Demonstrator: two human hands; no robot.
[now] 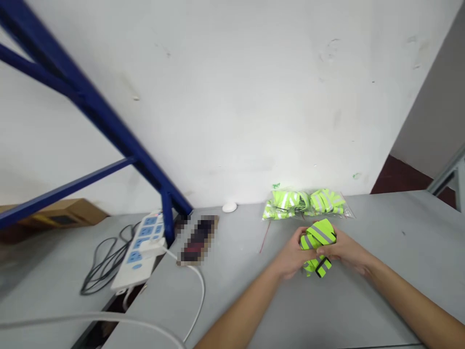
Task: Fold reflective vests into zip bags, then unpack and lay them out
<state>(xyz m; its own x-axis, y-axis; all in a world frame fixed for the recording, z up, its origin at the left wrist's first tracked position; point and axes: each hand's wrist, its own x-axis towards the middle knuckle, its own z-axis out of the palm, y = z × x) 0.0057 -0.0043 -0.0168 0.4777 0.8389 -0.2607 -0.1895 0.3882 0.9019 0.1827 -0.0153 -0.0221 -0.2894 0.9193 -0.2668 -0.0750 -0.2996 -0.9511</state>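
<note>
Between my two hands is a folded bundle of neon-yellow reflective strap (318, 233) with grey stripes and a black buckle near its lower end. My left hand (293, 254) grips its left side, thumb across the front. On the right side, my right hand (339, 248) is closed round it, its thumb also on the front. Some fingers of both hands are hidden behind the bundle. Just beyond, against the wall, lie clear plastic bags (288, 201) holding similar yellow straps.
A white power strip (140, 252) with a plugged-in charger and cables lies at left, by a blue metal frame (109, 118). A pixelated flat object (198, 242), a white mouse-like object (229, 207) and a thin red strip (265, 236) rest on the grey table (381, 242).
</note>
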